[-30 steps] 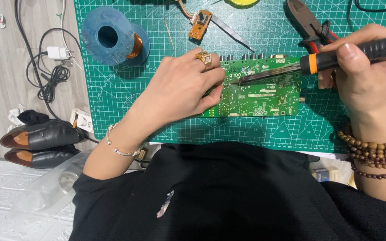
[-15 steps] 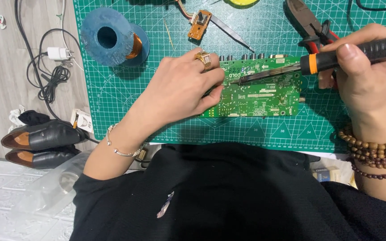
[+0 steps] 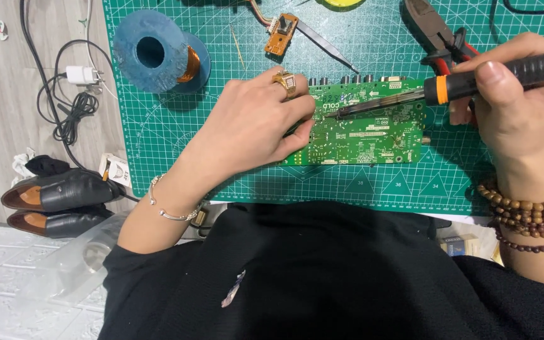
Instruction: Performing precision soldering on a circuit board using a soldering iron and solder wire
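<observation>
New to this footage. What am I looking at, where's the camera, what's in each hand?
There is no machine here: a person works with two bare hands. The single camera sits on their head and looks down. A green cutting mat covers the bench. The left hand presses down on a green circuit board. The right hand holds a soldering iron in a closed grip, its tip over the board. Also on the mat: a blue spool, tweezers, red-handled pliers and a small orange board.

One green circuit board (image 3: 366,129), one small orange board (image 3: 281,34) at 12 o'clock, one soldering iron (image 3: 448,85), one pair of tweezers (image 3: 325,44), one blue spool (image 3: 155,53), two black shoes (image 3: 58,201) at 8 o'clock.
</observation>
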